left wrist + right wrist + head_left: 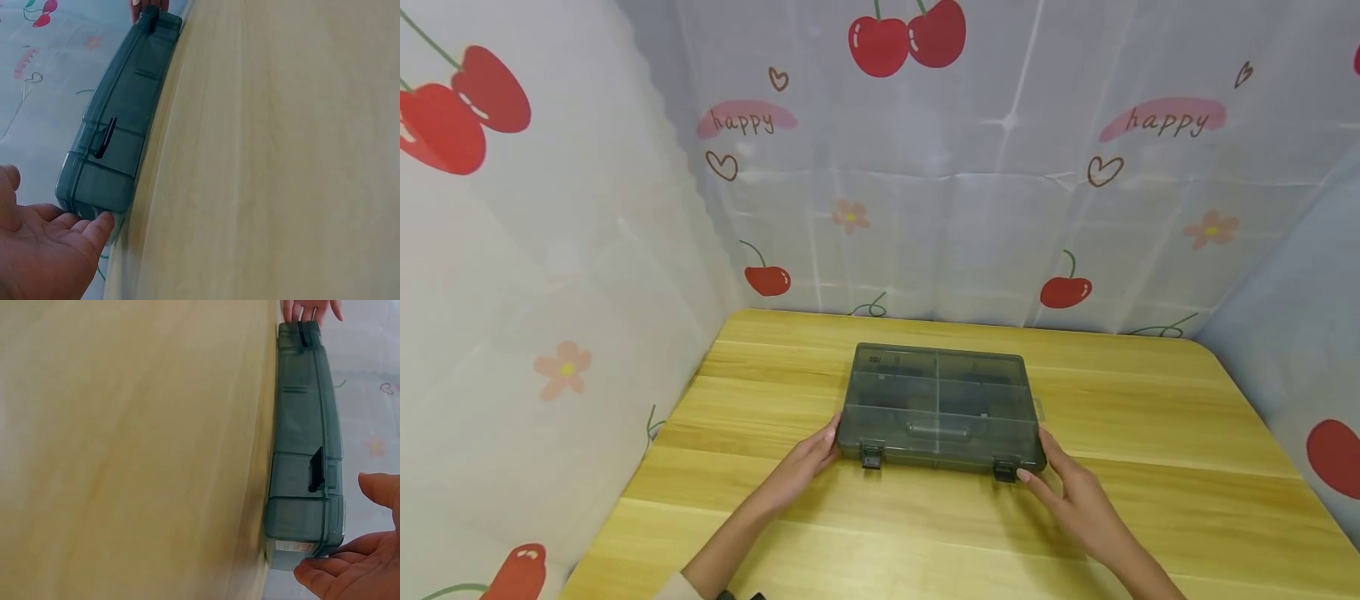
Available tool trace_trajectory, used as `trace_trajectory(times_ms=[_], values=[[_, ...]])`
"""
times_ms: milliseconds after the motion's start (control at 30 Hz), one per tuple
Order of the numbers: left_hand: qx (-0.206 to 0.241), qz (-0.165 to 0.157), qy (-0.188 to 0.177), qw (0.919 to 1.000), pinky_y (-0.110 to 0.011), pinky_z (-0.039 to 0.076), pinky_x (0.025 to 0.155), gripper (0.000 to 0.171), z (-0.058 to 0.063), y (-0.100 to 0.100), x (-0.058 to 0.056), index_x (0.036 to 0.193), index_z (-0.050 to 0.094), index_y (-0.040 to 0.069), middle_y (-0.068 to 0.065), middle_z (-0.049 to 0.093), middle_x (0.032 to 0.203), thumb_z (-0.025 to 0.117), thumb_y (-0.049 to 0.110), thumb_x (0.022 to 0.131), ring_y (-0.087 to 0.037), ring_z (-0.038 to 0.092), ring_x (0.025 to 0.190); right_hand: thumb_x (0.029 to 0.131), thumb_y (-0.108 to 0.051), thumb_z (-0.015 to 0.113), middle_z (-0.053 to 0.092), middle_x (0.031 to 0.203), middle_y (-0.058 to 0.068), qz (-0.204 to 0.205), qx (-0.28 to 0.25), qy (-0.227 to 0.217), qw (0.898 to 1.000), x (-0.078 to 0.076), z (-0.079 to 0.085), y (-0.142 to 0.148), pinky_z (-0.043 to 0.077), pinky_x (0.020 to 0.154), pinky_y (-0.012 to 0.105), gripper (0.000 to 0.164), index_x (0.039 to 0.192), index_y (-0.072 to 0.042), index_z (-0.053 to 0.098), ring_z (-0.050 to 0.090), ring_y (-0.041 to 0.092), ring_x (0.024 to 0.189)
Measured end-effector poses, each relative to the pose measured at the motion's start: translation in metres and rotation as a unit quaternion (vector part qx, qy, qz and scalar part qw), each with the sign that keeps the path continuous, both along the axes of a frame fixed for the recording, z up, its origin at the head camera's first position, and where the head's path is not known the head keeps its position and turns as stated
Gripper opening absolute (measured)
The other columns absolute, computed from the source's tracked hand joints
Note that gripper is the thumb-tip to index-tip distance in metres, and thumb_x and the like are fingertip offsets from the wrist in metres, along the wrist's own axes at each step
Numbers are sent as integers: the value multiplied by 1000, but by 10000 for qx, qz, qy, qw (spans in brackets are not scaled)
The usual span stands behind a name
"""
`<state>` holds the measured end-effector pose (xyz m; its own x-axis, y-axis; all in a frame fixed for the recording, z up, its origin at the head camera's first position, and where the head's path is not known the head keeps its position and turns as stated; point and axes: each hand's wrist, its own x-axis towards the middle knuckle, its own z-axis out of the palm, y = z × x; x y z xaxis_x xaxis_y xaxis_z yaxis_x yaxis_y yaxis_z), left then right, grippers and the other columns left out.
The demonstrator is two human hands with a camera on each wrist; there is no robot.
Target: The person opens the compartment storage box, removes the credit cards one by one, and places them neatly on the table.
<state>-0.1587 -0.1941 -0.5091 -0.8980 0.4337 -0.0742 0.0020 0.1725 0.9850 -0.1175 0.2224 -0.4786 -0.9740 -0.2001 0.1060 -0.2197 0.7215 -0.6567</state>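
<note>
A translucent dark grey-green plastic storage box [973, 423] lies on the wooden table with its lid down. Dividers show through the lid, and a moulded handle runs near the front edge. On the front face, the left latch [872, 457] and the right latch [1004, 470] stick out. My left hand [805, 462] touches the box's left end with nearly straight fingers; in the left wrist view its thumb is away from the box. My right hand [1078, 500] has its fingertips against the right end, thumb close to the right latch in the head view.
The wooden table [760, 367] has rounded far corners. A pale curtain [947, 242] printed with cherries, hearts and flowers encloses its back and sides. A small whitish label [294, 546] is on the box's right end. Dark objects peek in at the bottom edge beside the left sleeve.
</note>
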Motion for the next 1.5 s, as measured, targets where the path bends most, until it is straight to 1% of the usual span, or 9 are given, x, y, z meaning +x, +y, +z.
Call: trace_trajectory(times_ms=[100,167,300,467,733,1033,1267,1433,1500], values=[[8,-43,-1,10000,-46,24,120,65,-1,0,1,163,7,6,-15,0,168,24,43,113,-42,21,149,102,-40,61,25,157,34,-35,-53,-137,9999,0,-1,0,42,103,63,84,157,9,21,41,52,135],[20,-82,24,10000,-46,24,120,64,-1,0,2,163,7,6,-14,0,169,23,42,113,-40,18,151,102,-41,60,25,157,34,-56,-81,-208,9997,0,-2,0,42,104,64,84,157,9,21,40,52,136],[10,-107,106,9999,-45,24,120,64,-2,0,2,163,7,5,-13,0,169,23,41,113,-35,13,153,103,-44,58,25,158,34,-60,-196,-355,9992,1,-2,0,41,105,61,86,157,10,19,40,51,136],[42,-93,110,9999,-45,24,120,63,-3,1,2,163,8,4,-14,1,169,24,40,113,-39,18,151,103,-45,57,24,157,35,-91,-227,-571,9981,2,-2,0,42,104,60,87,157,10,17,42,52,134],[34,-129,142,9998,-46,24,120,64,-2,1,3,162,7,4,-14,0,169,24,41,113,-38,16,152,104,-42,57,30,152,38,-119,-127,-544,9984,2,0,0,45,102,61,84,154,15,21,44,53,131],[-25,-118,221,9997,-45,24,120,65,-1,3,5,162,7,1,-14,0,169,25,41,113,-36,13,152,104,-48,54,28,155,36,-117,-218,-860,9960,1,3,2,47,101,58,86,156,12,20,45,51,132],[-70,-38,220,9997,-46,23,120,67,-1,4,7,161,7,-1,-14,0,169,26,41,113,-40,17,151,104,-50,52,31,153,35,-152,-280,-790,9964,1,4,3,47,102,58,87,155,13,22,47,49,131],[-171,-28,279,9995,-45,22,120,65,1,4,8,161,7,0,-13,0,169,25,41,113,-37,14,152,103,-53,52,31,153,35,-197,-278,-926,9951,3,7,3,48,102,58,89,155,12,23,48,48,131],[-276,2,334,9991,-46,19,121,65,1,4,9,161,8,0,-13,2,169,25,40,113,-34,11,153,103,-54,52,32,153,35,-205,-271,-973,9947,4,8,3,48,101,58,89,156,11,23,48,48,131]])
